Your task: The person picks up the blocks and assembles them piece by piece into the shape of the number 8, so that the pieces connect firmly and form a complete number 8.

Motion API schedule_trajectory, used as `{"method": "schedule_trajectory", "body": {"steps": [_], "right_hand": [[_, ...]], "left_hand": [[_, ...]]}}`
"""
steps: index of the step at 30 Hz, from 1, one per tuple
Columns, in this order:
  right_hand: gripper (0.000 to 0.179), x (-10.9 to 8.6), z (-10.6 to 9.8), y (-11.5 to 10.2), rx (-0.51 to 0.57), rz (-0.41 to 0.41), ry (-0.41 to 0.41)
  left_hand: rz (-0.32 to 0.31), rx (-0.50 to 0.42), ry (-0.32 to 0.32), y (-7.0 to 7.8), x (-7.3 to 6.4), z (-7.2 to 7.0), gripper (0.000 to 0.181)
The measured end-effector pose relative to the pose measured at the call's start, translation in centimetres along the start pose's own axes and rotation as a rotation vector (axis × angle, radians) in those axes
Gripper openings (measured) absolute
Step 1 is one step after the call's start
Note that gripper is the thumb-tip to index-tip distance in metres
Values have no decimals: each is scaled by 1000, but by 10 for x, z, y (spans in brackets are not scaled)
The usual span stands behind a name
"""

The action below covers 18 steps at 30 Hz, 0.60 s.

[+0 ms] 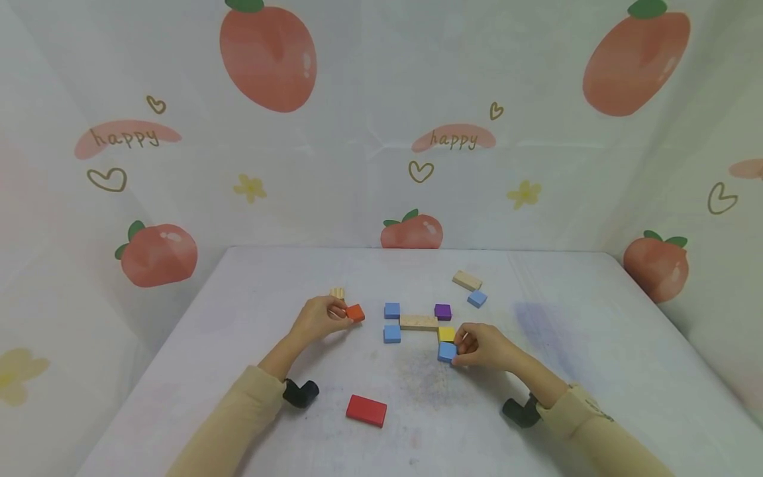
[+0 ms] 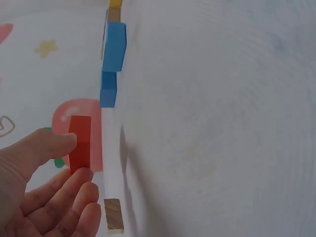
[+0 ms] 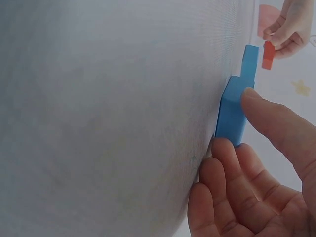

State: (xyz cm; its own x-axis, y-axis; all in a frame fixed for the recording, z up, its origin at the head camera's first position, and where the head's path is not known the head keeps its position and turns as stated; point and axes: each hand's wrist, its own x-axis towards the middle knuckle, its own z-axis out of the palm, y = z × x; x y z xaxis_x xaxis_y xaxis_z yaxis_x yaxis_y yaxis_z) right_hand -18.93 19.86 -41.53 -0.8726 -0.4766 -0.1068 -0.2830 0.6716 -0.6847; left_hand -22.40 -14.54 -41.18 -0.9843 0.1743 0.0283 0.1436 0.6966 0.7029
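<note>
My left hand (image 1: 320,318) pinches an orange-red block (image 1: 355,313) between thumb and fingers; the left wrist view shows this block (image 2: 80,143) held above the table. With thumb and fingertips, my right hand (image 1: 484,347) grips a blue block (image 1: 447,352) at the near end of a yellow block (image 1: 446,334). In the right wrist view that blue block (image 3: 232,111) is down at the table surface. A plain wooden block (image 1: 418,322) lies between two blue blocks (image 1: 391,334) on its left and the purple block (image 1: 443,311) and yellow block on its right.
Behind my left hand stands a small striped wooden block (image 1: 337,293). A flat red block (image 1: 366,411) lies near the front. Toward the back right are a wooden plank (image 1: 467,280) and another blue block (image 1: 477,299). A printed cloth hangs behind the white table (image 1: 268,265).
</note>
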Motion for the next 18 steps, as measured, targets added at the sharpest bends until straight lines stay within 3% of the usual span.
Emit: {"method": "schedule_trajectory", "body": {"steps": [18], "right_hand": [[29,-1,0,-1,0,-4,3]], "left_hand": [[58,-12,-54,13,-10,4,28]]}}
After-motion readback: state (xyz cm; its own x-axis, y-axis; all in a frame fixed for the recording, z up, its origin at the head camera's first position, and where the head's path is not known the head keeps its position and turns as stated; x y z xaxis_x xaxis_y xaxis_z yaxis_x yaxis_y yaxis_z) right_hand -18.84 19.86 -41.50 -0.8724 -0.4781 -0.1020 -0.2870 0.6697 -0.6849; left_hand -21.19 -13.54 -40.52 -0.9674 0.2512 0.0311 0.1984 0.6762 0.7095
